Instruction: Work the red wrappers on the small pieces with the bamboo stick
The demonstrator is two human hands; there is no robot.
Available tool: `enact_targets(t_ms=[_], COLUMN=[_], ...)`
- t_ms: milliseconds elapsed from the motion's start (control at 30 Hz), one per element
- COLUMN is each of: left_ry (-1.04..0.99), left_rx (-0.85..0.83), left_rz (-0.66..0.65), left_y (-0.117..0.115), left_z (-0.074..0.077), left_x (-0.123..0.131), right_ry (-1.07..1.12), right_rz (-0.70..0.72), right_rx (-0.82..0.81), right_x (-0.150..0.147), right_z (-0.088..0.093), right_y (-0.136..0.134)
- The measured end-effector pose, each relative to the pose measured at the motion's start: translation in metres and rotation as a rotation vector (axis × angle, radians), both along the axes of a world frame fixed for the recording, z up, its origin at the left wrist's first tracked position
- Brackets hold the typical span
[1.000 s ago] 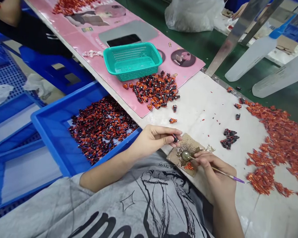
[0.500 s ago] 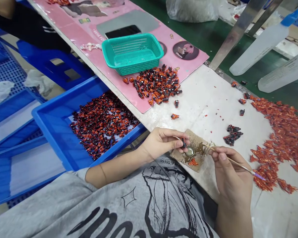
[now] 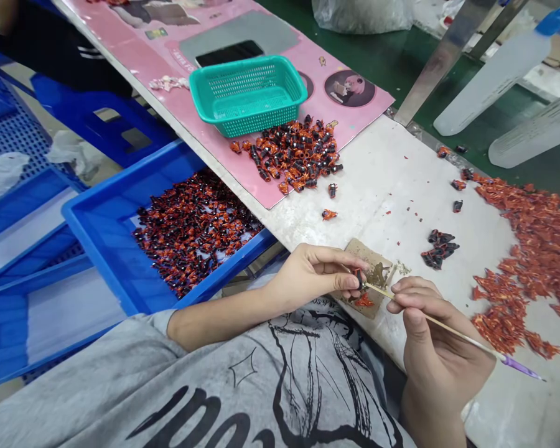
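My left hand (image 3: 315,274) pinches a small black and orange part (image 3: 357,278) between thumb and fingers, just above a stained brown card (image 3: 376,264) at the table's near edge. My right hand (image 3: 436,336) is closed on a thin brush (image 3: 452,333) with a purple end. The brush tip touches the small part. A little orange piece (image 3: 364,301) lies on the card below it.
A blue tray (image 3: 98,249) of black-orange parts hangs left of the table. A teal basket (image 3: 247,93) and a heap of parts (image 3: 294,155) sit on a pink mat (image 3: 280,43). Orange scraps (image 3: 527,249) spread at right, beside a small dark cluster (image 3: 439,249). Another person's dark sleeve (image 3: 60,50) is at top left.
My left hand slid right along the card with the small part. My right hand lifted the brush off the round dish on the card and brought its tip to the part.
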State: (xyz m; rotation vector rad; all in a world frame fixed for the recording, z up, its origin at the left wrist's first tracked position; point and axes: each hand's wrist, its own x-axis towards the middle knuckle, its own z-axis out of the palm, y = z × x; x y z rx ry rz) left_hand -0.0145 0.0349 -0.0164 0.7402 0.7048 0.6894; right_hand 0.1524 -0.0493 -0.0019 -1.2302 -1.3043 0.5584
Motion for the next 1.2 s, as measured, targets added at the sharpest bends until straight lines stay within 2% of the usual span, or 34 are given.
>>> enact_targets(t_ms=[467,633,900,1200], left_ry=[-0.072,-0.119,-0.107,-0.067], left_rx=[-0.080,-0.084,-0.033,0.145], left_rz=[0.027,0.017,-0.015,-0.032], left_y=[-0.0001,0.0006,-0.0013,-0.0001], left_z=[-0.0013,-0.0002,0.0013,0.0001], left_x=[0.0028,0.0001,-0.0013,-0.0025], right_ry=[-0.229,-0.305,-0.033,-0.040], right_rz=[0.055,0.122,0.076,0.087], right_rx=[0.070,0.099,0.106,0.110], right_x=[0.0010,0.0045,0.0004,-0.0001], right_z=[0.0019,0.0028,-0.0001,-0.0052], right_y=[-0.0003,0.0010,0.0016,0.0042])
